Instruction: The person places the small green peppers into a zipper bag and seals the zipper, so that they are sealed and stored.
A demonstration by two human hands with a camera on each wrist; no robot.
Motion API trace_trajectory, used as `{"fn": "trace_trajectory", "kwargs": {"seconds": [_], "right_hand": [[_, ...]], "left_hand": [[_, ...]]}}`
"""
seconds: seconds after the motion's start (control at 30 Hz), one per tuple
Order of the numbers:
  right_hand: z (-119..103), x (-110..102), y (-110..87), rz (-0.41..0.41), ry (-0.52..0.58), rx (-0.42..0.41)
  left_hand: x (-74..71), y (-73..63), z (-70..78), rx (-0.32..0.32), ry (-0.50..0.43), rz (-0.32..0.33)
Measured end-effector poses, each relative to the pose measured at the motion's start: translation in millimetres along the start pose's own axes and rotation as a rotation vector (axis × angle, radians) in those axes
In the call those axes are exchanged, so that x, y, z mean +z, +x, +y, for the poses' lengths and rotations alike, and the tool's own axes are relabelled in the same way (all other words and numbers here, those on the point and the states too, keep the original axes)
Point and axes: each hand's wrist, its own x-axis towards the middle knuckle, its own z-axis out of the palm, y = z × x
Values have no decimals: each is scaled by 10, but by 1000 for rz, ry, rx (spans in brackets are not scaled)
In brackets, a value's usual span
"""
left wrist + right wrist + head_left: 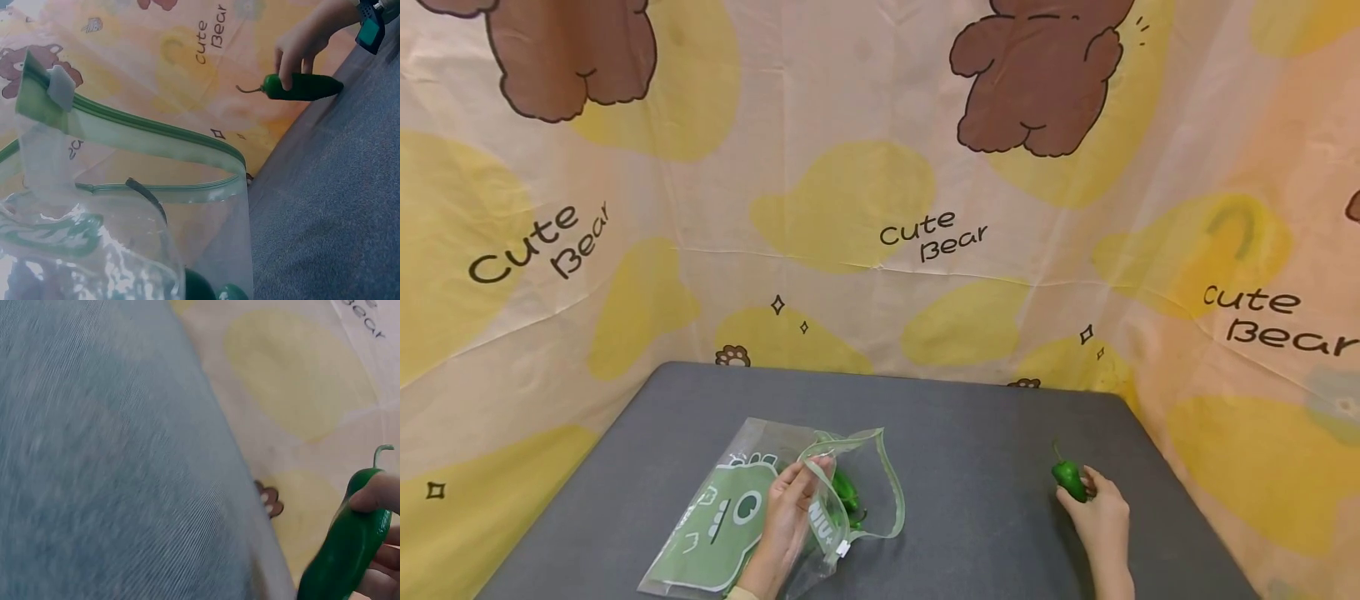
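In the head view, my left hand (787, 508) grips the edge of a clear zipper bag (718, 533) with a green cartoon print. The bag's green-rimmed mouth gapes toward the right, its white slider (60, 87) near one end. Green peppers (846, 490) lie inside, partly hidden by the plastic and the hand. Off to the right, my right hand (1101, 508) pinches a single green pepper (1067, 479) between thumb and fingers, the curved stem pointing up and away. This pepper (350, 544) appears large in the right wrist view, held above the table and apart from the bag.
A dark grey table (962, 467) lies under both hands. Behind it and at the sides hangs a cloth (850, 317) printed with bears and yellow patches. A dark band with a teal face (371, 31) sits on the right wrist.
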Motion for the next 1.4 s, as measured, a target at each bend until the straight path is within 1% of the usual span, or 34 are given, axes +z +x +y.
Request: {"fn": "trace_trajectory", "kwargs": {"seconds": [0.13, 0.23, 0.27, 0.37, 0.43, 0.5, 0.6, 0.77, 0.87, 0.93, 1.0, 1.1, 1.13, 1.17, 1.23, 1.3, 1.33, 1.4], "right_hand": [[-75, 9, -2, -41, 64, 16], [173, 173, 45, -36, 86, 19], [223, 204, 57, -42, 103, 29], [374, 284, 85, -27, 110, 29], [222, 192, 55, -41, 149, 46], [102, 134, 24, -30, 165, 54], [-54, 59, -7, -35, 213, 78], [-176, 17, -31, -86, 236, 141], [-174, 47, -28, -110, 263, 158], [-91, 114, -12, -117, 288, 140], [68, 225, 21, -119, 304, 120], [339, 407, 68, -114, 288, 111], [416, 467, 81, -106, 277, 120], [466, 503, 89, -114, 271, 118], [504, 563, 92, -112, 258, 129], [502, 605, 89, -124, 263, 121], [479, 622, 82, -127, 265, 113], [419, 646, 70, -143, 267, 71]], "left_hand": [[-6, 0, 2, -5, -6, 7], [-2, 4, 5, -6, -16, 7], [2, 5, 5, -8, -18, 9], [11, 4, 11, -11, -21, 12], [18, 3, 15, -16, -25, 17], [21, 3, 14, -21, -33, 20], [26, 4, 13, -25, -46, 18], [22, 1, 11, -25, -48, 12], [17, -3, 9, -25, -38, 14], [12, -5, 5, -26, -32, 17], [13, -7, 5, -27, -30, 19], [15, -9, 4, -28, -34, 18], [16, -9, 5, -29, -37, 17], [19, -10, 7, -28, -37, 17], [21, -10, 10, -27, -33, 16], [22, -10, 12, -25, -30, 17], [22, -9, 14, -25, -30, 16], [25, -6, 15, -28, -30, 21]]}}
